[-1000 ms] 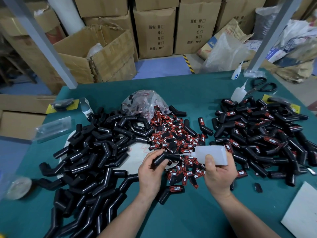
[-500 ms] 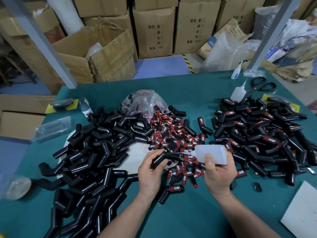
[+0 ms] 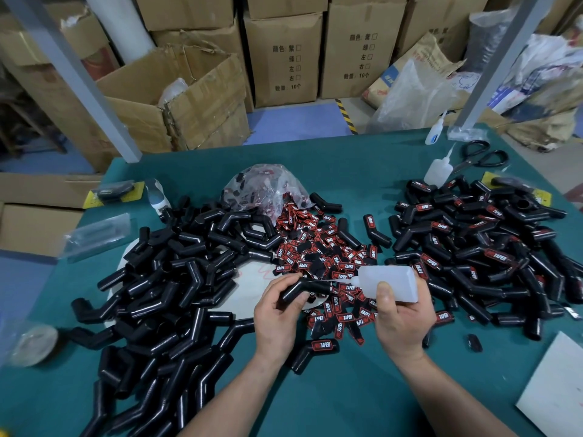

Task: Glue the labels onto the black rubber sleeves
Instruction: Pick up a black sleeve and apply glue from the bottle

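Over green counter, our left grip pinches a likely pliant bent black rubber sleeve by one leg, right grip clasping translucent plastic glue bottle.

The left grip covers the near end of the held sleeve. The nozzle of the bottle is too thin to tell whether it touches that sleeve. At the lower left of the frame a round pale thing is blurred beyond naming. The white sheet is cut off by the lower right edge. The plain sleeve pile runs off the bottom edge and buries most of a white disc.
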A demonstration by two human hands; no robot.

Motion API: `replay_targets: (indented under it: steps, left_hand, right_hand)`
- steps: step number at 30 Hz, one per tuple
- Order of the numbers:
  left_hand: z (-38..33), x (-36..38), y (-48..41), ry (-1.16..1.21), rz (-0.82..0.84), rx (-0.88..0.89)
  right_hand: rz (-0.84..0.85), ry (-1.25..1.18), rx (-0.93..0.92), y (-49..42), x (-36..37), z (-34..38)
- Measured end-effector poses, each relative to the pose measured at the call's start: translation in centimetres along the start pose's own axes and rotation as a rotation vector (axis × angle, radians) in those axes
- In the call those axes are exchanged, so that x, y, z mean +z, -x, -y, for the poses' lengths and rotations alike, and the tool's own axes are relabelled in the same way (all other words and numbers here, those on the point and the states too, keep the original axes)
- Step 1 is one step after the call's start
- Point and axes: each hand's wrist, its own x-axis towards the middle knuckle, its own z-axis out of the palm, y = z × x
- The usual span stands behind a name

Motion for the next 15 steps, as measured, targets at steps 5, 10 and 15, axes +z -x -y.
replay_targets:
  steps: [5,10,15]
  left_hand:
    - [-0.11,-0.01,0.01,-0.007,-0.005,0.003]
    - [-0.13,-0.04,0.11,0.042,-0.011,-0.036]
    - [-0.26,0.18,0.12,0.052,-0.032,-0.025]
  right_hand:
    - [0.005,0.001,-0.003,-0.16,0.04,0.19]
    - [0.002,0.001,0.009,-0.07,0.03,0.08]
    - [-0.007,0.008,0.016,0.09,0.06,-0.57]
